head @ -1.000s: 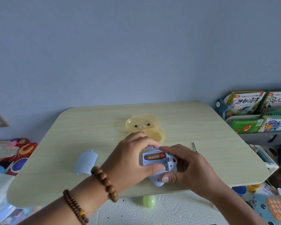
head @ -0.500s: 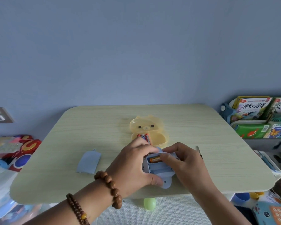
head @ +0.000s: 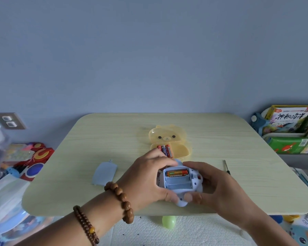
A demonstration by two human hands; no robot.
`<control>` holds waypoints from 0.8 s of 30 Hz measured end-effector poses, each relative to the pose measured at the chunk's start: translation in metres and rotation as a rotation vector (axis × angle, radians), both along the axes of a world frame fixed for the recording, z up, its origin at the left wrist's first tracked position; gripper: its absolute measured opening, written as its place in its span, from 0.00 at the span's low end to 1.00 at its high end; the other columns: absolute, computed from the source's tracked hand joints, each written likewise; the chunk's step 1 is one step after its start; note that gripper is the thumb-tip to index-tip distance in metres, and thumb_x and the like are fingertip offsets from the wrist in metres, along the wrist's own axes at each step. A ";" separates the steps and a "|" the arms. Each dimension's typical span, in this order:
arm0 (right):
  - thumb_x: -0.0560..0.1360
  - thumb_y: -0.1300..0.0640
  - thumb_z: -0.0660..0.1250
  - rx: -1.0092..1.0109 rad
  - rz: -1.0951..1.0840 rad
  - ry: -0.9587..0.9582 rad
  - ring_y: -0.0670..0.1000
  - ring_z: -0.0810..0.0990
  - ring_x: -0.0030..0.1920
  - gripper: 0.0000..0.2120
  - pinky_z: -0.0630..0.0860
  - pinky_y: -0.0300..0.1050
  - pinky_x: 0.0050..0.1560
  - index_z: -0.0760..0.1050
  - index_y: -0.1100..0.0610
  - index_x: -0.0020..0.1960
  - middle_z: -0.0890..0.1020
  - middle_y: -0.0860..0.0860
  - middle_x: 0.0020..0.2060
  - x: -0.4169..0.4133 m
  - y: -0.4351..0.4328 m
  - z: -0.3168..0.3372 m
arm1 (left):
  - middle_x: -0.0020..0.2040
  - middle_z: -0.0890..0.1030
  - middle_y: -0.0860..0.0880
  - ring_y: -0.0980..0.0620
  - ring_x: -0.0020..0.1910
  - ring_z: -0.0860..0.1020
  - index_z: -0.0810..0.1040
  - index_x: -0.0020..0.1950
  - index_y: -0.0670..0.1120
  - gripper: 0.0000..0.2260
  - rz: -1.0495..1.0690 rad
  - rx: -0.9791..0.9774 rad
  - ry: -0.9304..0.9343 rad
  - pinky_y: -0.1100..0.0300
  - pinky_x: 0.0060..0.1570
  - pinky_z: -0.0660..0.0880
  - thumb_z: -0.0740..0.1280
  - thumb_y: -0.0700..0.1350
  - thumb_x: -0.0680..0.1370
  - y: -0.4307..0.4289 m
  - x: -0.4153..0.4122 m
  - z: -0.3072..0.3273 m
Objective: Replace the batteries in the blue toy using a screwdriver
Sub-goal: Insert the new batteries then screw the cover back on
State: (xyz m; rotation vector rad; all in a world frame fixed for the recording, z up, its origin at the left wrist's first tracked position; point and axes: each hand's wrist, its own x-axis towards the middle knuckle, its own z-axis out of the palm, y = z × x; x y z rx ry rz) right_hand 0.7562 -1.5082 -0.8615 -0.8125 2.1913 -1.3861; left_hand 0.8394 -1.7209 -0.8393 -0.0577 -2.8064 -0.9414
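The blue toy [head: 180, 185] lies back-up near the table's front edge, its battery bay uncovered. One orange battery [head: 177, 173] sits in the far slot; the two nearer slots hold nothing. My left hand [head: 149, 178] grips the toy's left side and my right hand [head: 215, 183] grips its right side, thumbs on the near edge. The blue battery cover [head: 105, 173] rests on the table to the left. Just behind the toy, a yellow bear-shaped case [head: 178, 148] lies with its lid up and several batteries [head: 164, 150] inside. A thin screwdriver [head: 226, 166] lies to the right.
The pale wooden table [head: 256, 174] has rounded corners. Children's books [head: 290, 128] stand in a rack at the right. Toys [head: 30, 160] are piled on the floor at the left. A green ball [head: 169, 221] sits below the front edge.
My right fingers have lifted off the battery bay and moved to the toy's right side, so the bay shows fully. My left hand still holds the toy. The camera tilted down slightly.
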 end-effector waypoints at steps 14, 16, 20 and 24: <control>0.61 0.51 0.84 -0.050 -0.025 -0.001 0.49 0.87 0.53 0.30 0.81 0.57 0.62 0.80 0.35 0.60 0.88 0.44 0.52 0.003 -0.003 -0.005 | 0.62 0.72 0.62 0.64 0.57 0.73 0.67 0.69 0.58 0.34 0.137 -0.158 -0.212 0.69 0.56 0.72 0.78 0.50 0.67 -0.046 0.032 -0.009; 0.61 0.51 0.84 -0.055 -0.025 0.001 0.50 0.87 0.53 0.30 0.81 0.58 0.62 0.80 0.34 0.60 0.88 0.44 0.52 0.003 -0.004 -0.005 | 0.60 0.74 0.63 0.65 0.54 0.74 0.70 0.68 0.58 0.30 0.154 -0.136 -0.179 0.70 0.54 0.72 0.77 0.49 0.68 -0.045 0.031 -0.010; 0.62 0.50 0.84 -0.060 -0.019 0.008 0.50 0.87 0.53 0.30 0.81 0.58 0.62 0.80 0.35 0.60 0.88 0.44 0.53 0.002 -0.003 -0.006 | 0.55 0.75 0.65 0.67 0.51 0.75 0.74 0.64 0.60 0.26 0.176 -0.116 -0.175 0.67 0.53 0.75 0.76 0.50 0.68 -0.046 0.028 -0.011; 0.63 0.52 0.84 -0.066 -0.016 0.005 0.48 0.87 0.54 0.30 0.80 0.58 0.62 0.80 0.38 0.62 0.88 0.44 0.53 0.001 -0.002 -0.007 | 0.49 0.77 0.61 0.62 0.46 0.78 0.80 0.55 0.61 0.19 0.204 -0.065 -0.132 0.62 0.48 0.79 0.78 0.54 0.65 -0.050 0.028 -0.007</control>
